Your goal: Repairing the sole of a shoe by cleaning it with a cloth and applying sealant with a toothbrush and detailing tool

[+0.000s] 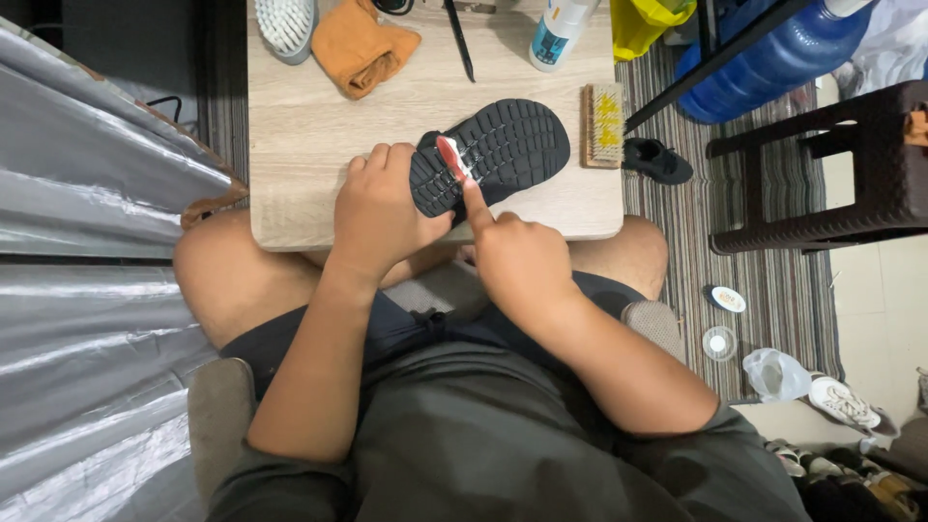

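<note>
Shoe: black rubber-soled shoe (493, 155), sole up, looked light, stiff, grippy | left hand (377, 213) clamped its heel | right hand (517, 256) pinched small red-white brush (452, 159); I judged heel best hold.

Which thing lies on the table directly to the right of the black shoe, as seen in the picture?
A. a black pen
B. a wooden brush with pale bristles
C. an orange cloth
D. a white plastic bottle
B: the wooden brush lies bristles up at the table's right edge, just beside the toe of the black shoe; the orange cloth, white bottle and black pen lie farther back.
</note>
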